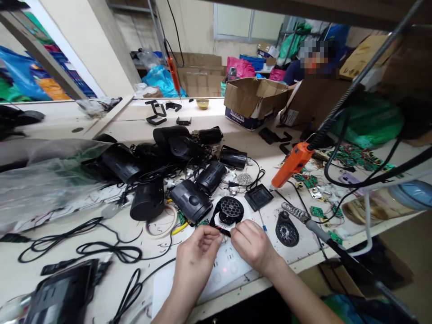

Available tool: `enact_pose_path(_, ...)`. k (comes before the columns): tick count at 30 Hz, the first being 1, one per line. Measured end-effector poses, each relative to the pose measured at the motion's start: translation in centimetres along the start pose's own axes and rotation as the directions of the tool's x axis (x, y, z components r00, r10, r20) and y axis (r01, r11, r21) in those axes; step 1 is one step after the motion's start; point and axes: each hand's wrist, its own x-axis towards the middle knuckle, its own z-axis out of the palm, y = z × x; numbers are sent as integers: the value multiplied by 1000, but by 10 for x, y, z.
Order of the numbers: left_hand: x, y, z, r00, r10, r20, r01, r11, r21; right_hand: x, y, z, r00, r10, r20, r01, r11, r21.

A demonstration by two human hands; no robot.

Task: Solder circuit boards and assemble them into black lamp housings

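My left hand is closed, its thumb and fingertips pinched around thin wires at the near edge of a round black part with a honeycomb grille. Opposite it, my right hand is curled shut close to the same edge; its fingers hide whatever they hold. Under both hands lies a white power strip with a small red light. Just beyond the grilled part are a black square tray and a cylindrical black housing.
More black housings and coiled cables crowd the left. An orange electric screwdriver hangs at right, above a soldering iron in its coil holder. Green circuit boards lie beyond. A person sits behind an open cardboard box.
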Motion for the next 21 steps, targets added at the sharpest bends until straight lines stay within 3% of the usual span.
enact_pose_path(3,-1,1,1,1000,-18,-18,18,1000,2,-2,1,0,1000,5,-9,-4,1000,9)
enact_pose_path(8,-1,4,2,996,64,-58,-60,996,68,-5,0,-1,1000,-21,-5,21,1000,21)
enact_pose_path(15,-3,5,6,994,-30,-103,33,999,30,-4,-1,-4,1000,-21,-2,21,1000,19)
enact_pose_path(21,-3,10,17,976,-166,-142,127,960,-248,-6,-2,-4,1000,-1,-2,2,1000,20)
